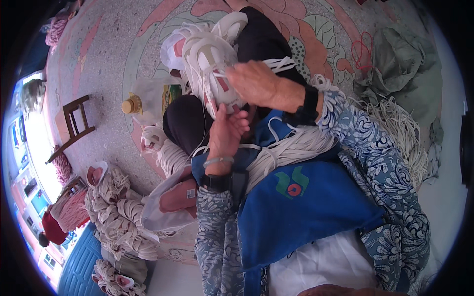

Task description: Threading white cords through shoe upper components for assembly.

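I hold a white sneaker (pixel 210 64) with a pinkish lining up over my knees. My right hand (pixel 254 81) grips its side and pinches a white lace by the eyelets. My left hand (pixel 226 130) supports the shoe from below, fingers curled at its heel. A second white shoe (pixel 229 24) shows behind it. A bundle of white laces (pixel 291 148) lies across my blue apron (pixel 301 207). Both wrists wear black bands.
A pile of white shoes (pixel 118 212) lies on the floor at my left, with an open bag of shoes (pixel 170 202). A small wooden stool (pixel 74 123) and a plastic bottle (pixel 132 104) stand farther out. More laces (pixel 400 128) and a grey-green sack (pixel 405 64) lie at right.
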